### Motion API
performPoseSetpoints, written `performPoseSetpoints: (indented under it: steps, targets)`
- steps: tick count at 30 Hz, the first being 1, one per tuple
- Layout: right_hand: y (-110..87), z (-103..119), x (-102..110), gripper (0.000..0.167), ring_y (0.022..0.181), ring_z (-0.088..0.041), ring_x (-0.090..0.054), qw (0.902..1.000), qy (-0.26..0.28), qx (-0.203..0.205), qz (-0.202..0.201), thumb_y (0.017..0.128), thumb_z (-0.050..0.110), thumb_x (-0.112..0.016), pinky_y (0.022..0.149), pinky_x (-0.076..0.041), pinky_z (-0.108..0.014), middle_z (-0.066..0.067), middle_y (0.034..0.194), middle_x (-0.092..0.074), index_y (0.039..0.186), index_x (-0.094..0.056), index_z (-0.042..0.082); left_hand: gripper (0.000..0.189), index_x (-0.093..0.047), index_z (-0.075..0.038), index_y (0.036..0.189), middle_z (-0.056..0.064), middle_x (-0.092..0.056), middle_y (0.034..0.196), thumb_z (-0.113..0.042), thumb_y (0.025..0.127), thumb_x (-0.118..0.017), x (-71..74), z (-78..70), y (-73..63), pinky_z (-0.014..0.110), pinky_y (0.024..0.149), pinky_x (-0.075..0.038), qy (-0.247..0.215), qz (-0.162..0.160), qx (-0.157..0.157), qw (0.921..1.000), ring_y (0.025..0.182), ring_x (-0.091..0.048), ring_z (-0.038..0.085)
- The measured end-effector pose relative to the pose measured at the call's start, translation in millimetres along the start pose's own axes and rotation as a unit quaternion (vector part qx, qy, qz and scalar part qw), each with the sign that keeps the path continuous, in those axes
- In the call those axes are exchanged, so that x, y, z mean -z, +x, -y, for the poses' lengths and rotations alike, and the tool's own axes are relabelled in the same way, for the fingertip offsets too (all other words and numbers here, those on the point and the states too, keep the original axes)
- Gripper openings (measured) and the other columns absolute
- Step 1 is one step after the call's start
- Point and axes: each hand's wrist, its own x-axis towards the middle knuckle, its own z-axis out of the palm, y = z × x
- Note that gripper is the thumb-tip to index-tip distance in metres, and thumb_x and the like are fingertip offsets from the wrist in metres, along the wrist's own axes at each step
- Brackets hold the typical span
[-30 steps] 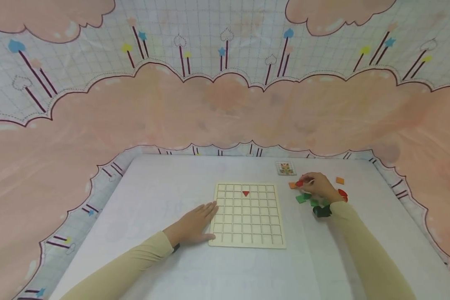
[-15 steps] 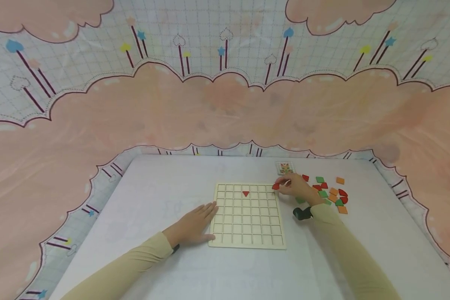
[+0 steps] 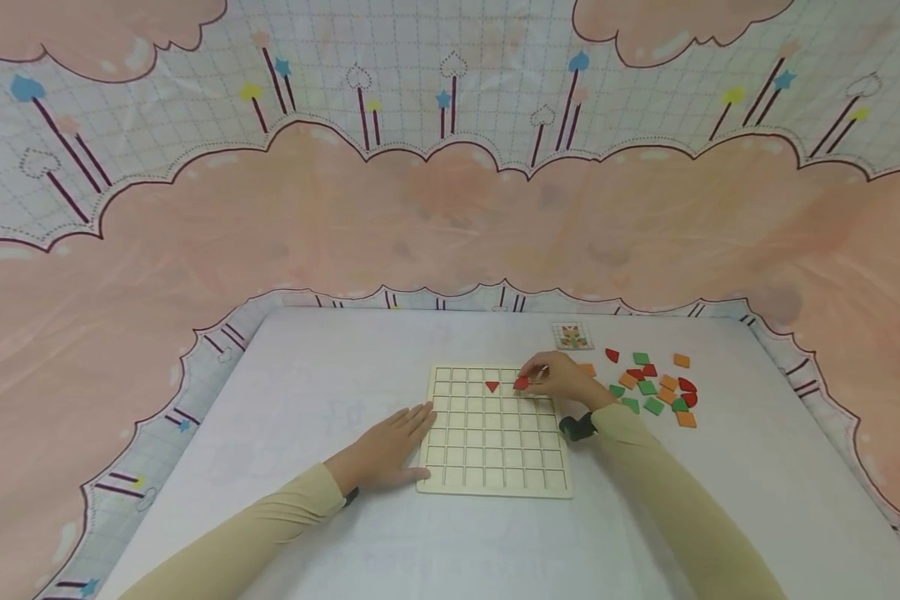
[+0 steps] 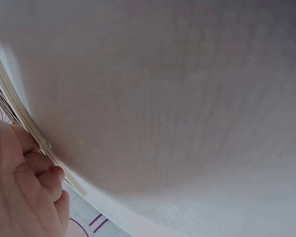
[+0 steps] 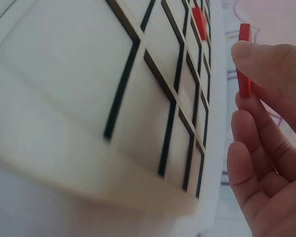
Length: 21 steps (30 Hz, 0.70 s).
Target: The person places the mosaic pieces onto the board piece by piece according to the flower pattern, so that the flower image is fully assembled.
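Observation:
A pale wooden grid board [image 3: 495, 433] lies on the white table, with a red triangle tile [image 3: 492, 387] in its second row. Along the board's left edge rests my left hand [image 3: 387, 446], fingers extended; the left wrist view shows its fingers beside the board's rim. My right hand [image 3: 558, 379] is over the board's upper right part. Between thumb and fingertip it pinches a red tile [image 3: 521, 383] with a curved edge. In the right wrist view this red tile [image 5: 244, 61] is seen edge-on, above the board's surface.
Several loose red, green and orange tiles, among them an orange square [image 3: 686, 419] and a green one [image 3: 653, 406], lie to the right of the board. A small pattern card [image 3: 572, 336] is behind them. Patterned cloth [image 3: 450, 217] hangs beyond the table.
My right hand has carried the red tile leftward from the loose tiles to over the board. My left hand and the red triangle have stayed in place.

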Motion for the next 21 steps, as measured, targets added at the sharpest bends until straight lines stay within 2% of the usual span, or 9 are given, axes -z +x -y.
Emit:
performPoseSetpoints:
  steps: [5, 13, 21]
  targets:
    - [8.4, 0, -6, 0.019, 0.080, -0.012, -0.057, 0.9996, -0.018, -0.006, 0.020, 0.078, 0.013, -0.075, 0.073, -0.050, -0.026, -0.008, 0.096, -0.069, 0.096, -0.071, 0.007, 0.084, -0.021, 0.002, 0.148, 0.017, -0.020, 0.156, -0.057, 0.092, -0.042, -0.3, 0.4, -0.1, 0.039, 0.118, -0.024, 0.003, 0.000, -0.001, 1.0000, 0.144, -0.023, 0.028]
    - [17.9, -3, -13, 0.018, 0.087, -0.016, -0.059, 0.9984, -0.028, -0.037, 0.032, 0.078, 0.013, -0.075, 0.079, -0.051, -0.031, -0.008, 0.100, -0.069, 0.095, -0.072, 0.009, 0.084, -0.021, 0.002, 0.148, 0.018, -0.020, 0.156, -0.056, 0.092, -0.043, 1.0, -0.5, 0.0, 0.039, 0.118, -0.024, -0.003, 0.000, 0.000, 1.0000, 0.144, -0.023, 0.028]
    - [19.3, -3, -14, 0.021, 0.083, -0.013, -0.056, 0.9984, -0.014, -0.033, 0.043, 0.076, 0.015, -0.078, 0.074, -0.048, -0.026, -0.004, 0.095, -0.068, 0.096, -0.074, 0.009, 0.084, -0.022, 0.002, 0.148, 0.018, -0.022, 0.155, -0.056, 0.092, -0.044, 0.7, -0.4, 0.1, 0.039, 0.118, -0.025, 0.010, 0.001, -0.002, 1.0000, 0.144, -0.024, 0.028]
